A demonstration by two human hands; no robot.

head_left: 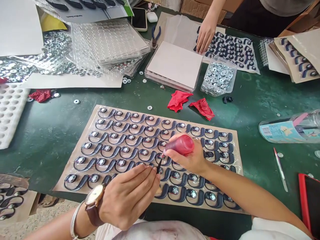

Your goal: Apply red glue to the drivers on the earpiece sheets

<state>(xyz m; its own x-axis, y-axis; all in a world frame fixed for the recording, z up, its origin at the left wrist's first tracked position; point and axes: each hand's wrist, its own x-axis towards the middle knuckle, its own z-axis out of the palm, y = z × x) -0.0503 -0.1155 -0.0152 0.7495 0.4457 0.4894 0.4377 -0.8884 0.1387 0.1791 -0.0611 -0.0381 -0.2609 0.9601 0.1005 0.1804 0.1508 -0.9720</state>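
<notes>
My right hand (196,158) is wrapped round a red squeeze bottle (182,144), its narrow end tilted down towards the left. My left hand (132,195), with a watch on the wrist, pinches dark pointed tweezers (159,165). The tweezers' tip and the bottle's end come close together over one part in the middle of the sheet; whether they touch it I cannot tell. Beneath both hands lies a brown card sheet (86,131) bearing rows of dark hook-shaped plastic parts (85,181). Many of these have a shiny round metal piece in the round end.
Across the table, another person's hand (206,35) touches a similar sheet of parts (231,50). A clear box of metal washers (218,78), red cloth scraps (178,100), stacked trays (175,63), pliers (155,36) and a clear jar (290,128) stand around. A pen (280,170) lies right.
</notes>
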